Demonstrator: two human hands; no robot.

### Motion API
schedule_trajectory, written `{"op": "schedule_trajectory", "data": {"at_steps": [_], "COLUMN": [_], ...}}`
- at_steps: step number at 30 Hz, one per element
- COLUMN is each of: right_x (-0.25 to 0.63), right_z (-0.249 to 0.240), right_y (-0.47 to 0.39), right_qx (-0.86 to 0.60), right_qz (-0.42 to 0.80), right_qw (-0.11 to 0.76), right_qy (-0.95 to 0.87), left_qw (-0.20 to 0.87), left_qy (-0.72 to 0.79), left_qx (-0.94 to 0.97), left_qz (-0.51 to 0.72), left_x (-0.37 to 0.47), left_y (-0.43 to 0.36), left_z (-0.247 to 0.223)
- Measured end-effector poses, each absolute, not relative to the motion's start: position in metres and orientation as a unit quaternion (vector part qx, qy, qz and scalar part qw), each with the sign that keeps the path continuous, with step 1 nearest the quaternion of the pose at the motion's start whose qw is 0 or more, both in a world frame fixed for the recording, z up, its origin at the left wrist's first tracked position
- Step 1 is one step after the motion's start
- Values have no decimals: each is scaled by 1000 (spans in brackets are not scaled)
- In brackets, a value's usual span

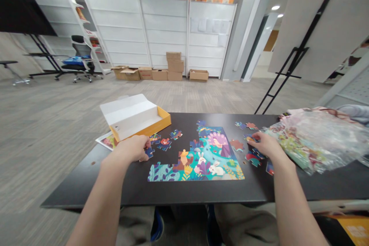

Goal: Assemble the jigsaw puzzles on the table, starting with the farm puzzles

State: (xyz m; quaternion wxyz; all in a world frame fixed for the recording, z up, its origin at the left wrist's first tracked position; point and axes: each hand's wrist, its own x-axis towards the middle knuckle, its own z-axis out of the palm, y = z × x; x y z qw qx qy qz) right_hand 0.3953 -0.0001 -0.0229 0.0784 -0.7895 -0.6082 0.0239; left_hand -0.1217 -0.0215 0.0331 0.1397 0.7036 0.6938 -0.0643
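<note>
A partly joined jigsaw puzzle (211, 161) lies flat on the black table, showing white rabbits, plants and a pink-crested creature. To its left, my left hand (133, 149) has its fingers curled down onto a dark blue puzzle piece (148, 154). My right hand (264, 144) is on the other side, its thumb and fingers closed at a small blue and orange puzzle piece (249, 138). Several loose pieces lie around both hands, among them a red and teal piece (253, 158) below the right fingers and a brown piece (237, 145) beside the puzzle.
An opened yellow and white box (155, 127) stands at the table's left, over a printed picture sheet (106, 141). Clear plastic bags (319, 138) are heaped on the right. Beyond the black table (187, 194) are cardboard boxes (174, 67) and a whiteboard stand (291, 65).
</note>
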Motion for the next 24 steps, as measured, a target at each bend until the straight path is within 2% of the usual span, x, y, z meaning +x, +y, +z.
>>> {"op": "schedule_trajectory", "data": {"at_steps": [12,14,20,24], "right_x": [399,401,400,385], "right_z": [-26,-27,-27,-3], "right_y": [2,2,2,-7], "right_qx": [-784,-781,-782,-782], "right_qz": [9,13,33,41], "right_qw": [97,99,122,204], "right_qy": [-613,-617,-610,-587], "left_qw": [142,155,284,287], "left_qy": [672,649,561,550], "left_qx": [725,745,758,738], "left_qz": [-41,-1,172,264], "left_x": [-126,-126,-118,-100], "left_y": [-24,-25,-27,-24], "left_z": [35,37,44,42]}}
